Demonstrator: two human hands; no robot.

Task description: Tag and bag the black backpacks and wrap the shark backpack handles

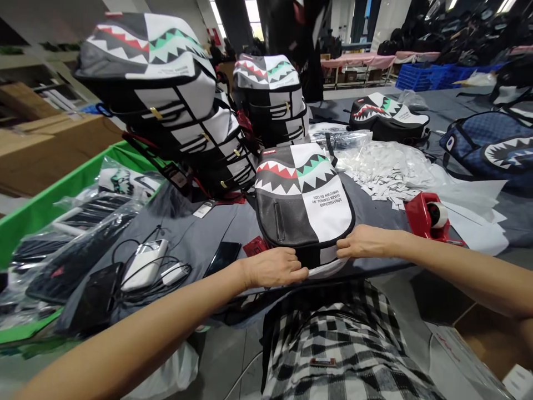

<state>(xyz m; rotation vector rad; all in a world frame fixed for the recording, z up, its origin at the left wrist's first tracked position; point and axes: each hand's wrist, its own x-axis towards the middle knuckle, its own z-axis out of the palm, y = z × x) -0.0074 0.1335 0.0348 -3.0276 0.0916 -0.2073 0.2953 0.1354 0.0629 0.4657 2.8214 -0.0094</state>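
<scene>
A black and white backpack (306, 194) with a printed shark mouth in red and green lies on the grey table in front of me. Its near edge faces my body, and white material shows beneath that edge. My left hand (280, 265) is closed at the left part of this edge, fingers curled on the side panel. On the right part, my right hand (358, 242) pinches the edge near the corner. Both sets of fingertips are partly hidden. A dark phone (224, 258) and a red tag (255, 246) lie just beyond my left wrist.
Stacked matching backpacks (166, 105) rise at the left, with another stack (270, 100) behind. A red tape dispenser (428, 216) stands right, near a heap of white slips (387, 172). A white power bank (145, 264) with cables and a green-lined box (20, 225) of plastic-wrapped goods are left.
</scene>
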